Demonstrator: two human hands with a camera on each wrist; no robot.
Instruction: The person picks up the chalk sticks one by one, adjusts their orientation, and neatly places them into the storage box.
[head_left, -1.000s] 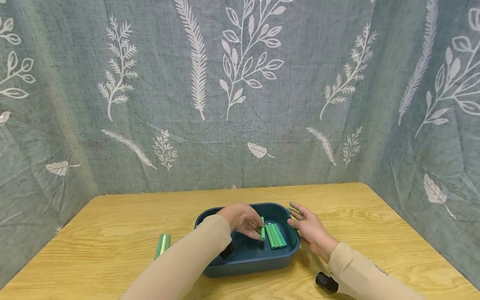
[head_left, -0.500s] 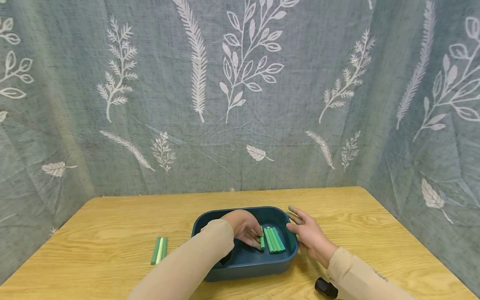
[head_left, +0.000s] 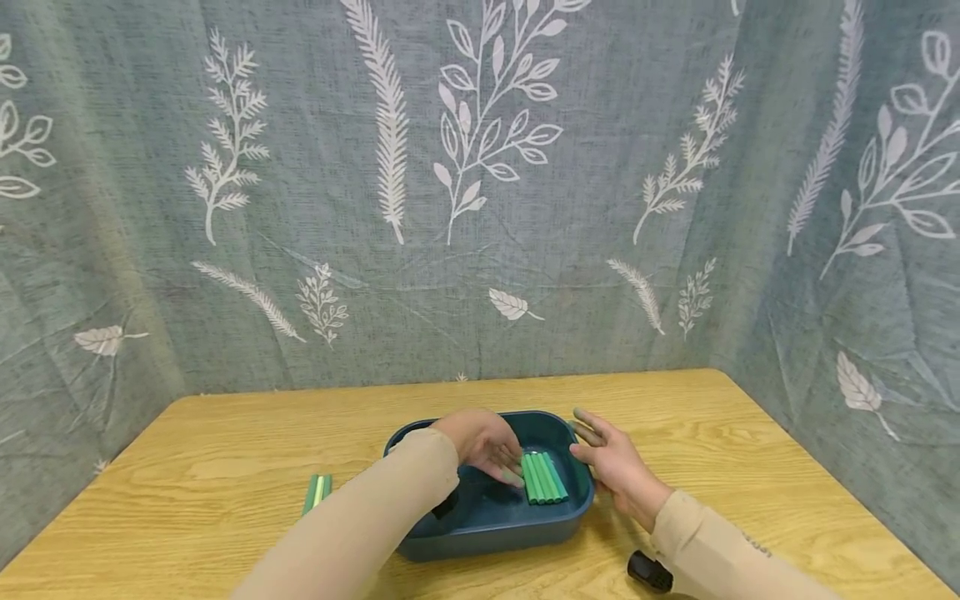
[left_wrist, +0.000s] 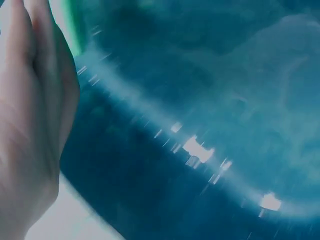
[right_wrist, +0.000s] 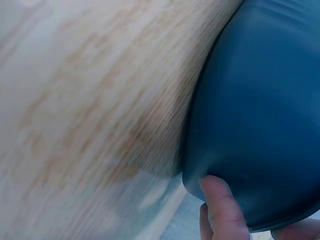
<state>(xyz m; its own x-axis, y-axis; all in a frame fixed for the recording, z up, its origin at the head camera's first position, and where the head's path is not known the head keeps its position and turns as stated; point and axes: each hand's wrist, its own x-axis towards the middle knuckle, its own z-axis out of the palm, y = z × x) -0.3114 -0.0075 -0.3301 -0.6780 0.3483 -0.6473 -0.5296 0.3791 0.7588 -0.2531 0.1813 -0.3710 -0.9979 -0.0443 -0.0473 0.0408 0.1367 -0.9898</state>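
Observation:
A dark blue rounded box (head_left: 491, 543) stands on the table. Side by side in its right half lies a row of several slim, chalk-like green sticks (head_left: 545, 480). Reaching into the box, my left hand (head_left: 489, 450) is just left of that row, fingers loosely extended and nothing visibly gripped. The left wrist view has its straight fingers beside one green stick (left_wrist: 74, 27); contact is unclear. At the box's right end, my right hand (head_left: 621, 467) holds the rim. A fingertip (right_wrist: 216, 192) presses the outer wall, with another digit on the rim's other side.
Left of the box, partly behind the left sleeve (head_left: 367, 508), lie two green sticks and a pale yellow one (head_left: 318, 492) on the wooden table (head_left: 225, 442). A patterned cloth (head_left: 420, 317) hangs behind and at the sides. A black wrist device (head_left: 649, 572) is near the right sleeve.
My left hand lowered a green stick beside the row and let go of it; the stick now lies at the row's left end. The right hand stayed at the rim.

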